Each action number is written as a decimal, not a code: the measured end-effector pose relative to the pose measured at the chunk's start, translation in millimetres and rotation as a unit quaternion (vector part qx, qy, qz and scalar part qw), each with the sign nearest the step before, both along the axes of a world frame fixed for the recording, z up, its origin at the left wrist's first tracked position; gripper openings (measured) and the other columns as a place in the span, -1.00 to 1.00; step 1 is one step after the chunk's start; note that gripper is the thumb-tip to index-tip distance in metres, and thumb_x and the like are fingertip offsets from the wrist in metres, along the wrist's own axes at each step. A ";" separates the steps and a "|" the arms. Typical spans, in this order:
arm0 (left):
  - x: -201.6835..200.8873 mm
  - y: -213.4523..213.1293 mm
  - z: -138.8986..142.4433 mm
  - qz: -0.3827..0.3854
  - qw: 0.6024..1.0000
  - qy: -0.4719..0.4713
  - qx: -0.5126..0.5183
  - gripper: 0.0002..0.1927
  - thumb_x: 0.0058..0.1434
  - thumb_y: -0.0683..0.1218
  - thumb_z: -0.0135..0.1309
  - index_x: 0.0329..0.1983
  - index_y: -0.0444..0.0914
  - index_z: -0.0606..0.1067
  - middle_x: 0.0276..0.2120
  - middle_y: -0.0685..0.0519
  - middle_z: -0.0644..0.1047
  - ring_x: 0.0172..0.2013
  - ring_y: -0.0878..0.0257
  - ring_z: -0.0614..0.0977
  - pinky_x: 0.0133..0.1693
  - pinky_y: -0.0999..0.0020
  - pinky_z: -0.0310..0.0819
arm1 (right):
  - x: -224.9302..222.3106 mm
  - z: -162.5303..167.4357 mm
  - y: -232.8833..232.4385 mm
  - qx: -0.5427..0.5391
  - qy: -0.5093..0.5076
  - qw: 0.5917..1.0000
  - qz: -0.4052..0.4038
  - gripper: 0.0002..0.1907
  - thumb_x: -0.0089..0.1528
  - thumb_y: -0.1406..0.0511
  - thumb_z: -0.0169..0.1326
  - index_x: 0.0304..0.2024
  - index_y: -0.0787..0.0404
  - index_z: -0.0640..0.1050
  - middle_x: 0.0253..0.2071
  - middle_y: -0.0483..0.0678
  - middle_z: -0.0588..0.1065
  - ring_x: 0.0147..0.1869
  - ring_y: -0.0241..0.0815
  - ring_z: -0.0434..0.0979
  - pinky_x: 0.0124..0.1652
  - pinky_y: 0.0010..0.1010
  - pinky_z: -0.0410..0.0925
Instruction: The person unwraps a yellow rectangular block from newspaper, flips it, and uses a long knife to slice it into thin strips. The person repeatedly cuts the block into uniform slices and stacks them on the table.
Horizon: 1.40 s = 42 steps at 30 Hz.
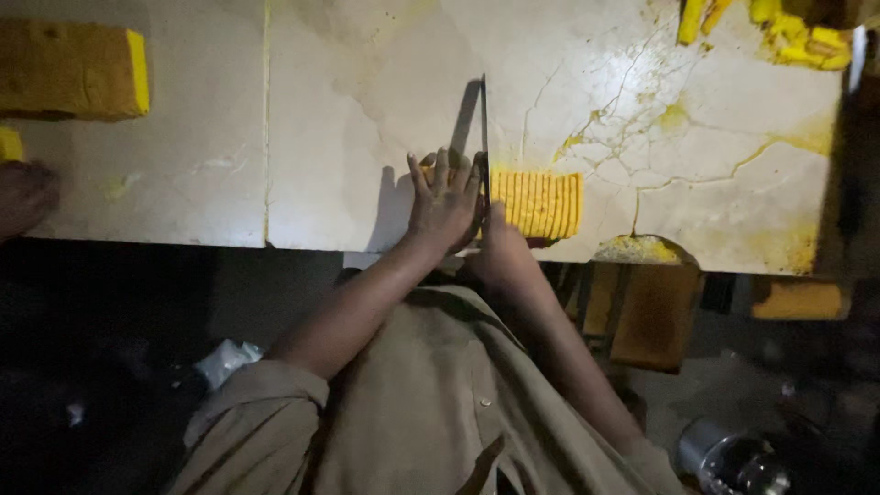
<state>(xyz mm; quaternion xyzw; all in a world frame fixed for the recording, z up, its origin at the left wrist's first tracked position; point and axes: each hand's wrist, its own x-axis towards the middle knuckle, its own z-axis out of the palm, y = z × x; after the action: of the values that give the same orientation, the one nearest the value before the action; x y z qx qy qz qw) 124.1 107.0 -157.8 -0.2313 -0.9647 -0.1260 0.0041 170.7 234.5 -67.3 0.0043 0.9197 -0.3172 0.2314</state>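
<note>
Surroundings: a pale, cracked stone table [229, 183] is seen from above, stained yellow along the cracks on its right half. A large uncut yellow block [69, 69] lies at the far left corner, well apart from the work. A heap of yellow offcuts [797, 37] is piled at the far right corner. A yellow smear [642, 247] sits at the near edge of the table, just right of the work. Below the table edge, a brown box-like object [655, 316] and a shiny metal vessel [733, 463] are made out in the dark; their details cannot be told. A crumpled whitish scrap [225, 359] lies on the floor at the left. At the left frame edge a dark rounded shape [23, 197] rests at the table edge; what it is cannot be told.

Obstruction: much of the cut face is hidden by the two hands.

Work piece: a sliced yellow slab [539, 203] lies near the front edge of the table, at centre. It is scored into many thin, parallel, upright slices, evenly spaced. A long thin knife blade [483, 119] is stood on edge at the slab's left end, pointing away from the person.

Left hand [445, 206]: laid flat, fingers [442, 170] spread and released, pressed against the blade's left side.

Right hand [500, 252]: fingers closed around the knife's near end, just beside the slab.
</note>
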 end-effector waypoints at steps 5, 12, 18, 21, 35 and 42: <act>-1.7 -1.7 14.4 -0.004 0.999 -0.047 -0.002 -0.34 0.41 0.09 -0.17 0.49 -0.34 0.17 0.32 -0.17 0.31 0.40 -0.27 0.21 0.21 -0.73 -0.26 | 106.6 20.3 40.3 -0.030 -0.139 0.987 0.070 -0.41 0.39 0.27 -0.22 0.39 0.40 -0.02 -0.03 0.42 0.50 -0.03 0.39 0.53 -0.02 -0.02 0.41; -3.1 -0.3 8.0 0.003 0.998 -0.057 -0.005 -0.27 0.38 0.12 -0.12 0.51 -0.34 0.12 0.32 -0.19 0.26 0.39 -0.24 0.20 0.24 -0.72 -0.26 | 90.2 -93.6 20.6 0.011 -0.171 0.975 -0.141 -0.44 0.55 0.03 -0.29 0.01 0.47 0.39 -0.24 0.37 0.54 -0.17 0.43 0.52 -0.15 -0.02 0.36; -0.4 -6.3 0.5 0.004 0.999 0.015 0.032 -0.30 0.41 0.10 -0.16 0.53 -0.33 0.12 0.47 -0.20 0.18 0.49 -0.16 0.14 0.34 -0.58 -0.23 | 8.5 -45.2 21.4 0.069 -0.149 0.986 -0.007 -0.20 0.20 0.24 0.17 0.27 0.51 0.04 -0.25 0.36 0.54 -0.18 0.33 0.63 -0.24 0.01 0.50; -0.6 -6.6 2.1 0.024 0.999 -0.042 -0.011 -0.32 0.37 0.10 -0.18 0.52 -0.22 0.12 0.44 -0.14 0.18 0.46 -0.21 0.11 0.28 -0.59 -0.23 | -15.5 -30.1 5.3 0.049 -0.034 0.998 0.021 -0.22 0.10 0.21 0.32 0.14 0.48 0.19 -0.22 0.42 0.54 -0.10 0.38 0.59 -0.16 0.02 0.46; 1.7 -8.9 6.0 0.029 0.998 -0.041 0.026 -0.34 0.39 0.10 -0.12 0.48 -0.29 0.16 0.26 -0.15 0.30 0.34 -0.20 0.24 0.20 -0.59 0.05 | 85.4 -17.8 8.0 0.004 -0.260 0.965 -0.043 -0.32 0.24 0.22 0.07 0.24 0.46 0.10 -0.29 0.37 0.55 -0.20 0.34 0.61 -0.26 0.01 0.48; -2.4 -19.0 -2.6 0.020 0.993 0.025 0.111 -0.31 0.36 0.09 -0.13 0.50 -0.29 0.17 0.40 -0.22 0.25 0.43 -0.20 0.18 0.30 -0.52 0.00 | 31.0 -49.3 5.8 0.043 -0.031 0.998 0.018 -0.23 0.13 0.26 0.24 0.17 0.57 0.15 -0.28 0.43 0.55 -0.15 0.40 0.58 -0.21 0.05 0.44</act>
<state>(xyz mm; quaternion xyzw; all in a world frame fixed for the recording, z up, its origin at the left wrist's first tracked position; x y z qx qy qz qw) 121.6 88.0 -160.4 -0.2136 -0.9487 -0.2265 0.0561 201.7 240.3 -116.6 0.0078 0.9246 -0.2732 0.2652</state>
